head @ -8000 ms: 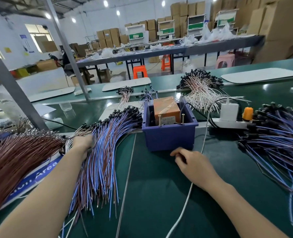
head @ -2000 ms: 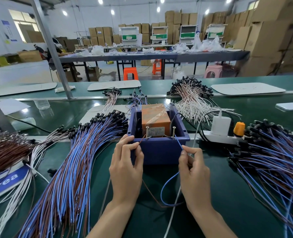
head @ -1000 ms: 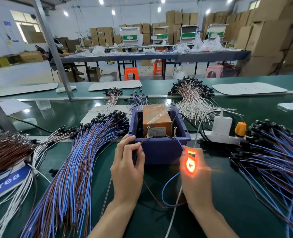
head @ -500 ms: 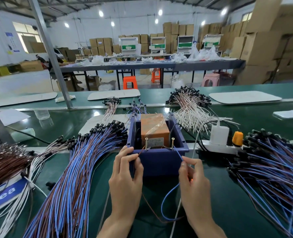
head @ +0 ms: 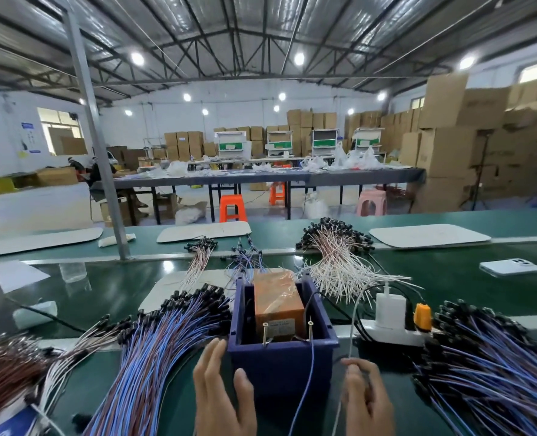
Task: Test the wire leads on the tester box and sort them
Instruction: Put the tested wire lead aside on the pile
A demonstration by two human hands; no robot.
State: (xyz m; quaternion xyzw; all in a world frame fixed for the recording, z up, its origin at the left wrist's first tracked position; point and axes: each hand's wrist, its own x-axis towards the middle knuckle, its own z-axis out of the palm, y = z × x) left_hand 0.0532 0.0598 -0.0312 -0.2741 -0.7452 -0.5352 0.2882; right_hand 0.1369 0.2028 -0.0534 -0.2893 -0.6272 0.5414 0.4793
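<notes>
Head view. The tester box [head: 282, 363], a dark blue bin with an orange block [head: 276, 298] inside, sits on the green bench [head: 449, 280] straight ahead. Its long axis runs away from the person. Two pins stand upright at its near end, the left pin [head: 264, 333] and the right pin [head: 309, 330]. A blue lead [head: 311, 366] has its far end at the right pin and comes over the front wall toward the person. Its long axis runs near-to-far with a slight bow, and it leaves the frame at the bottom between the hands. The left hand [head: 223, 401] is spread at the box's front left corner, fingers straight and apart, holding nothing. The right hand [head: 366, 401] has its fingers curled in. A dark bit between thumb and forefinger looks like the lead's black head, pinched, though the hand hides most of it.

Half a second ago the left hand pinched a brown end by the left pin; it has let go. The camera has tipped up, so both hands sit lower in frame. The orange glow seen at the right fingers a second ago is out.

The left bundle [head: 153, 363] of blue and brown leads reaches just beside the box's left wall. The right bundle [head: 496, 382] lies near the right hand, in front of the power strip [head: 386, 336]. A white cable [head: 352, 325] drops between the box and the right hand. Bare green shows in front of the box, between the two bundles
</notes>
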